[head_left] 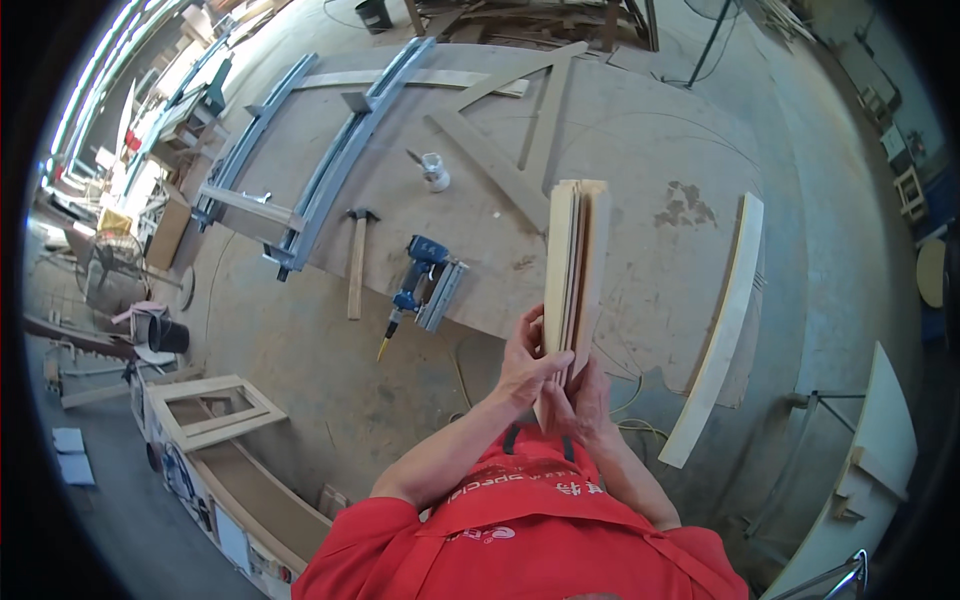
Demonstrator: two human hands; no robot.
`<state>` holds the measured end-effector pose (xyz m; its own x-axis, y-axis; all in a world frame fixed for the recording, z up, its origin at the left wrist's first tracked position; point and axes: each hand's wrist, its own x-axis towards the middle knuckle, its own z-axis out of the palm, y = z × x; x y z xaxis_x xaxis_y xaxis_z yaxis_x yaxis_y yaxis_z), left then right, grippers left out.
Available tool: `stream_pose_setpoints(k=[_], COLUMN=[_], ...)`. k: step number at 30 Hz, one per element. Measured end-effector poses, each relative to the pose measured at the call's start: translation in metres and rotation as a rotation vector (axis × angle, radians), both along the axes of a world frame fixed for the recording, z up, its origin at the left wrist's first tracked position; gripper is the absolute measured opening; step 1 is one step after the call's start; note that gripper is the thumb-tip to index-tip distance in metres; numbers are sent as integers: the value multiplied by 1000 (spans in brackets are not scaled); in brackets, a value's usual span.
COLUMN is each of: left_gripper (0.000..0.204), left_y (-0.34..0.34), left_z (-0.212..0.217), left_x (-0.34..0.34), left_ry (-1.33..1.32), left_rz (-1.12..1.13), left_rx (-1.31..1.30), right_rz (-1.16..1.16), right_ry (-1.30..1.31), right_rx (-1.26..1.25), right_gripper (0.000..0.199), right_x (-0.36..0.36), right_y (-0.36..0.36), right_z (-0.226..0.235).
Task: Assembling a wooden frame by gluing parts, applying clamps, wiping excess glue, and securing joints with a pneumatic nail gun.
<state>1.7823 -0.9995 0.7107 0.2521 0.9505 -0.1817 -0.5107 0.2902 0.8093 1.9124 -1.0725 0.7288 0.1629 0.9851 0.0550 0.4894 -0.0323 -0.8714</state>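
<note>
A stack of several narrow wooden strips (pixel 574 260) stands lengthwise in front of my chest, its lower end between my hands. My left hand (pixel 530 362) is closed round the left side, thumb across the face of the strips. On the right side, lower down, my right hand (pixel 585 400) grips the same stack, with part of its fingers hidden behind the wood. To the left, on the tabletop, lie a blue nail gun (pixel 425 278) and a hammer (pixel 358 262) with a wooden handle.
Metal rail clamps (pixel 350 150) lie across the worktable (pixel 640 270) at the far left. A wooden triangular frame (pixel 510 150) and a small jar (pixel 434 172) with a brush are behind the stack. One long board (pixel 720 330) overhangs the right edge. A wooden cabinet frame (pixel 220 410) stands at lower left.
</note>
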Motion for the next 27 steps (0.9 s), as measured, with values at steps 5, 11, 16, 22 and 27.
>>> stream_pose_setpoints(k=[5, 11, 16, 22, 27], left_gripper=[73, 83, 85, 95, 108], left_y=[-13, -61, -81, -88, -75], left_z=[-24, -93, -114, -120, -111], left_x=[-193, -392, -541, -605, -591], left_ry=[-451, -588, -405, -187, -60], left_rz=[-117, -195, -242, -252, -171], left_rx=[-22, -108, -74, 276, 408], right_rz=[192, 181, 378, 357, 385], right_ry=[567, 820, -338, 636, 361], right_rx=[-95, -322, 169, -119, -87], right_gripper=[52, 53, 65, 79, 82], right_x=[-117, -320, -489, -557, -551], right_y=[-5, -28, -23, -13, 28], right_z=[-26, -99, -123, -96, -21])
